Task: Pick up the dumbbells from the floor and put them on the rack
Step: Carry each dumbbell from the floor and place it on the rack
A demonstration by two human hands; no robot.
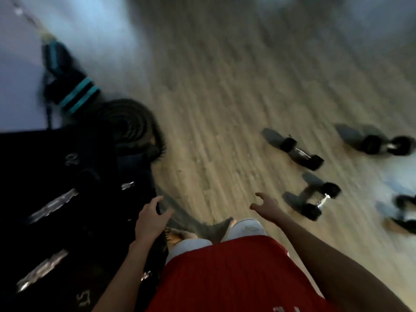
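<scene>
The picture is blurred by motion. Several black dumbbells with chrome handles lie on the wooden floor at the right: one (320, 200) nearest my right hand, one (300, 153) farther off, one (388, 144) at the far right, and one (404, 211) cut by the frame edge. The dark rack (56, 176) stands at the left, with chrome dumbbell handles showing on it. My left hand (150, 218) hovers by the rack's edge, fingers apart, holding nothing. My right hand (265, 206) is open above the floor, left of the nearest dumbbell.
A coiled black battle rope (128, 127) lies beside the rack. A black and teal bag or strap bundle (69, 84) sits by the pale wall at the left. My white shoes (246, 227) and red shorts fill the bottom centre.
</scene>
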